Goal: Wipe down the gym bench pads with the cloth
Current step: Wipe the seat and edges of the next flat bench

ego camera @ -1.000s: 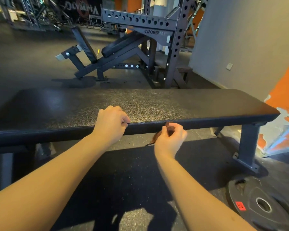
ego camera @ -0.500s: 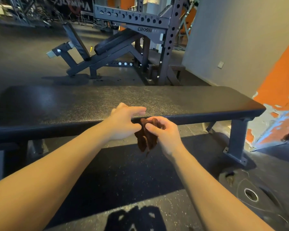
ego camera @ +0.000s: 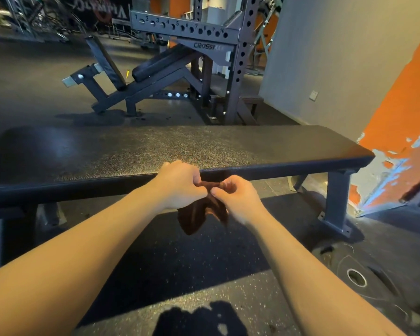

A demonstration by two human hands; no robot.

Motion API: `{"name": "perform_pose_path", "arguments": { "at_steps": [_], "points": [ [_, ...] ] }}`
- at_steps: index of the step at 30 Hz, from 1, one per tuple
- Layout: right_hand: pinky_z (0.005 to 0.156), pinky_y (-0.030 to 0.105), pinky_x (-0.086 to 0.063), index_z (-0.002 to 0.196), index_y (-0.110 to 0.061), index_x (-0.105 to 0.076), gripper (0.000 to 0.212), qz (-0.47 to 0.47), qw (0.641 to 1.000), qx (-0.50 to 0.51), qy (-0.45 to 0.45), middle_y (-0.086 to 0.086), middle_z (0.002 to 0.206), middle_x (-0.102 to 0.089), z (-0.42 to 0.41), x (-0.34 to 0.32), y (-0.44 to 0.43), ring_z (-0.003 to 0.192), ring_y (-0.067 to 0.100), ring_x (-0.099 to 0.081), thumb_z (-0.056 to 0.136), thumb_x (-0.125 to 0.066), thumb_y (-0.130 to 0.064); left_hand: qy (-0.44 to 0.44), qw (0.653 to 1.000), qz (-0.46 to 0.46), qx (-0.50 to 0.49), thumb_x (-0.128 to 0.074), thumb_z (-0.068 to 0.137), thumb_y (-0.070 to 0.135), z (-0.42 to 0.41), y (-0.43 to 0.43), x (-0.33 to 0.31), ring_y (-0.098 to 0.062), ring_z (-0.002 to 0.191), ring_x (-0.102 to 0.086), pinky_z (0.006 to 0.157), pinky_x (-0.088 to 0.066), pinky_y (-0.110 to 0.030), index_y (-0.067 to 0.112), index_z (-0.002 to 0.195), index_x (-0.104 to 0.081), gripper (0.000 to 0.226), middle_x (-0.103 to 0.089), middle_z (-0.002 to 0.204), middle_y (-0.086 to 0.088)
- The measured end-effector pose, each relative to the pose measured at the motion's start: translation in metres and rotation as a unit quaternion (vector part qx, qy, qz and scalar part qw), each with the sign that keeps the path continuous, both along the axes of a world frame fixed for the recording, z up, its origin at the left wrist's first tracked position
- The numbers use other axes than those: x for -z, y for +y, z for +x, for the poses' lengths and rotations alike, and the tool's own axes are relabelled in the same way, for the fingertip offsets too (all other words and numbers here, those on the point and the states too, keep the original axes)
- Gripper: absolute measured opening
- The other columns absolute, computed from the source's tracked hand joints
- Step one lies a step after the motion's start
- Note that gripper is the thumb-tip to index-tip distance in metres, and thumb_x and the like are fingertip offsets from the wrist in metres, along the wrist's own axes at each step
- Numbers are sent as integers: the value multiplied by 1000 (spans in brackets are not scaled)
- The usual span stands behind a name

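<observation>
The fingers (ego camera: 195, 177) of the left hand (ego camera: 180, 187) are curled in and pinch the top of the brown cloth (ego camera: 195, 215). The fingers of the right hand (ego camera: 239, 198) are curled too. They pinch the same bunch of cloth just beside the left hand, and the two hands are almost touching. The cloth hangs down from them in loose folds, in front of the near edge of the bench pad (ego camera: 143, 151) and lower than its top. I cannot tell if the cloth touches the side of the pad. The knuckles of the left hand are right at that near edge.

The bench pad is long, flat and black, with a bumpy skin that shines a little in the light. It runs from left to right. A dark metal bench leg (ego camera: 337, 202) holds it up at the right end and stands on the floor (ego camera: 180, 260). The floor is dark rubber with tiny light specks. A black weight plate (ego camera: 378, 275) with a round hole lies flat on the floor near that leg. A dark shadow (ego camera: 199, 321) falls on the floor at the bottom.

Behind the pad stands a slanted bench (ego camera: 160, 65) with black pads, just beside a tall rack (ego camera: 241, 69) full of holes with numbers. To the right is a gray wall (ego camera: 337, 57) with a small white wall plug (ego camera: 313, 95). Next to it is an orange wall (ego camera: 403, 105) where the paint is peeling low down.
</observation>
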State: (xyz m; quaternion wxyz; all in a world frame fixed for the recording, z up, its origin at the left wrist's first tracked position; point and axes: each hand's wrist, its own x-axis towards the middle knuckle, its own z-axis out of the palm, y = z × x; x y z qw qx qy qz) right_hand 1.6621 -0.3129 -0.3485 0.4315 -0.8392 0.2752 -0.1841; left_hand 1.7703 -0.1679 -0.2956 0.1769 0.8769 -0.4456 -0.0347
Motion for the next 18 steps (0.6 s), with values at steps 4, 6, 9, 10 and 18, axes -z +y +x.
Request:
{"name": "perform_pose_path", "arguments": {
  "at_steps": [4,6,9,10,18],
  "points": [
    [72,42,-61,91,-16,-64,31,-42,990,41,129,4,81,-71,-1,0,9,73,22,-70,97,-62,-47,17,1000,16,-10,-60,89,34,-1,-2,8,-18,62,-52,78,-42,-37,17,61,-60,33,-58,58,0],
    [68,41,-65,105,-12,-65,30,99,989,41,97,14,91,-75,-4,-2,15,68,24,-75,103,-56,-40,25,1000,10,-14,-60,87,32,-4,-3,10,-20,57,-50,72,-47,-38,16,53,-53,38,-54,54,1],
    [74,43,-65,120,-15,-65,26,388,921,-27,13,19,115,-70,-10,-6,24,89,29,-76,109,-47,-30,29,1000,3,-9,-61,87,33,-9,-5,11,-21,73,-62,79,-51,-39,17,66,-68,27,-68,71,-2],
    [79,45,-64,119,-14,-67,24,437,899,-40,-15,19,119,-69,-12,-5,25,97,30,-74,109,-48,-26,29,1000,3,-7,-61,87,33,-11,-6,12,-20,77,-62,83,-50,-40,19,71,-71,24,-69,73,0],
    [90,42,-62,117,-5,-73,20,505,854,31,-123,17,117,-74,-7,8,25,108,30,-72,99,-64,-4,23,999,-11,21,-68,91,37,-5,-5,17,-15,84,-60,93,-47,-44,30,74,-71,19,-65,77,12]
  ]
}}
